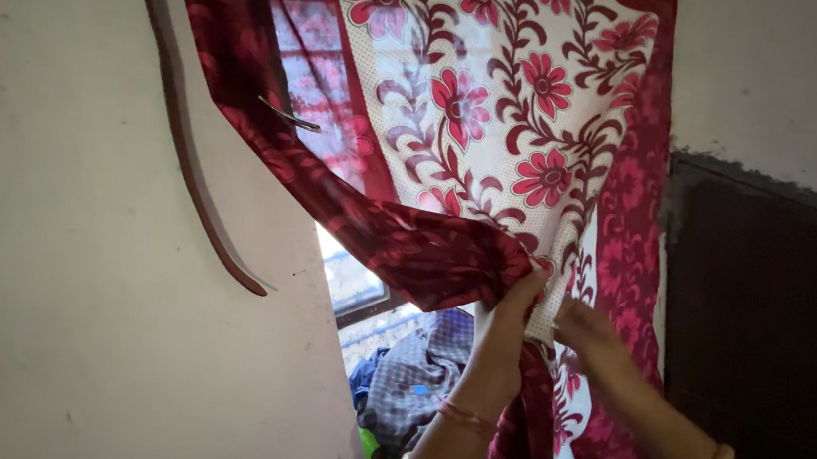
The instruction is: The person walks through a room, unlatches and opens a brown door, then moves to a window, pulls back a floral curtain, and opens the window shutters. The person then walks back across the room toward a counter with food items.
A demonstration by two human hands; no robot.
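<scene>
- A pale plaster wall fills the space to the left of the curtain, plain and lightly marked.
- The curtain hangs over a window: a cream middle panel printed with red flowers and dark vines, edged in deep red. Its left edge is drawn down and across to the right, gathered into a thick bunch low on the cloth.
- A dark brown panel sits in the wall to the right of the curtain.
- A strip of bright window shows below the curtain's lifted left edge, with a heap of checked grey and blue cloth beyond it.
- A thin curved dark strip hangs on the wall, just left of the curtain.
- The left hand reaches up from below, forearm nearly upright with bangles at the wrist, fingers closed around the gathered bunch of the curtain.
- The right hand comes in from the lower right, forearm slanting upward with a bangle on it, fingertips against the curtain just right of the bunch; whether they pinch the cloth cannot be made out.
- A small metal pin sticks out of the curtain's red left border.
</scene>
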